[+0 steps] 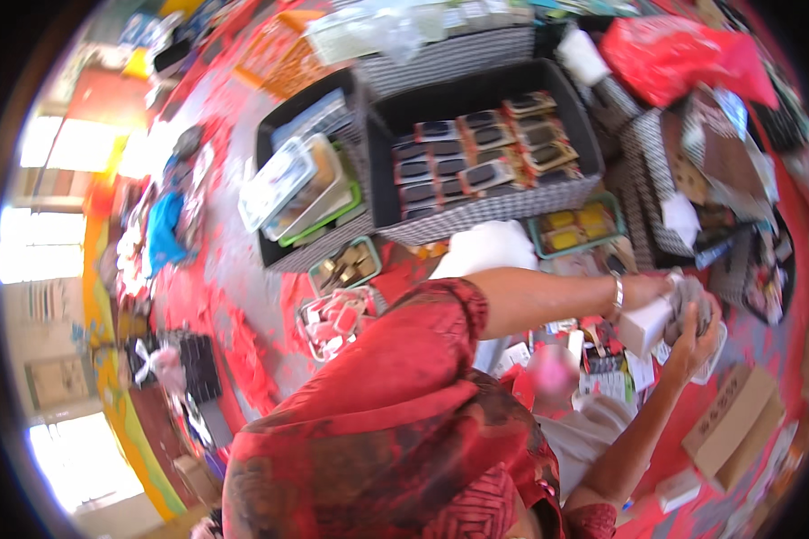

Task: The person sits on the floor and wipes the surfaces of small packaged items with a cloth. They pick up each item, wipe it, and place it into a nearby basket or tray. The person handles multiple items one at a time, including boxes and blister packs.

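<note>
Off to the right, both my arms come together. My left hand (643,292), with a silver band at the wrist, is closed against the top of a small white box (645,327); its fingertips are partly hidden. A crumpled grey, soft-looking thing (688,301) sits right beside the box, and I cannot make out its kind. The fingers of my right hand (697,343) curl round this grey thing from below. Under the hands lie a white card (639,370) and several small packets.
A patterned bin (499,213) holds rows of carded dark oval items. Beside it stand a bin with plastic tubs (306,180) and a tray of yellow pieces (575,225). A cardboard box (735,427) lies at lower right, a red plastic bag (683,58) at far right.
</note>
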A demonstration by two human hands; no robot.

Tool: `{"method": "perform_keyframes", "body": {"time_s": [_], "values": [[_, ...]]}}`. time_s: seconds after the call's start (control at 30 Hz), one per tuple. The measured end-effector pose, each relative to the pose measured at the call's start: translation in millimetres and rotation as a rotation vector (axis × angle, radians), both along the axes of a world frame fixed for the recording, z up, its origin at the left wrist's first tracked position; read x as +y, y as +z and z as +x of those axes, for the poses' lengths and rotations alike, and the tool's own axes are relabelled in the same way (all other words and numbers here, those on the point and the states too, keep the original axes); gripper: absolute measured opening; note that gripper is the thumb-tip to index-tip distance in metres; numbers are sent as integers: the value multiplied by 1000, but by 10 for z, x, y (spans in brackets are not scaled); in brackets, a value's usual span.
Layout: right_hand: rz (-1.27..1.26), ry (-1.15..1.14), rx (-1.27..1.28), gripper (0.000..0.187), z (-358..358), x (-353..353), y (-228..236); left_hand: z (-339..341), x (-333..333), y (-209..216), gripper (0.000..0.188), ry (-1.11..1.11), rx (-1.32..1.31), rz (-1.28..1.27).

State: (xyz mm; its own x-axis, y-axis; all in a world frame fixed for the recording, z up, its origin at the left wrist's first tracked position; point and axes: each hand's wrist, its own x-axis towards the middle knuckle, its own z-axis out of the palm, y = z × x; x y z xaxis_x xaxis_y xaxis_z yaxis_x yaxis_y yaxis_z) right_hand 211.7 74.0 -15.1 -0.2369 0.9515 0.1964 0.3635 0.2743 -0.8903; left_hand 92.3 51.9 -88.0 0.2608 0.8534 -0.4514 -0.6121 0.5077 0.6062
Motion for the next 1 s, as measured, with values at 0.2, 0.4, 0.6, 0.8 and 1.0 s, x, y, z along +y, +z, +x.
{"method": "perform_keyframes", "body": {"time_s": [0.2,0.4,0.6,0.8,1.0], "values": [[78,384,-51,16,-21,-343,-16,-51,171,-319,38,213,244,279],[-382,254,140,14,372,-360,-153,14,413,-393,38,550,90,143],[-359,55,13,42,433,-181,-397,-72,362,-129,51,572,262,19],[-996,-3,525,52,325,-99,-593,-78,248,37,61,568,381,66],[-913,-116,668,56,510,62,-396,-464,208,278,38,342,33,51]]}}
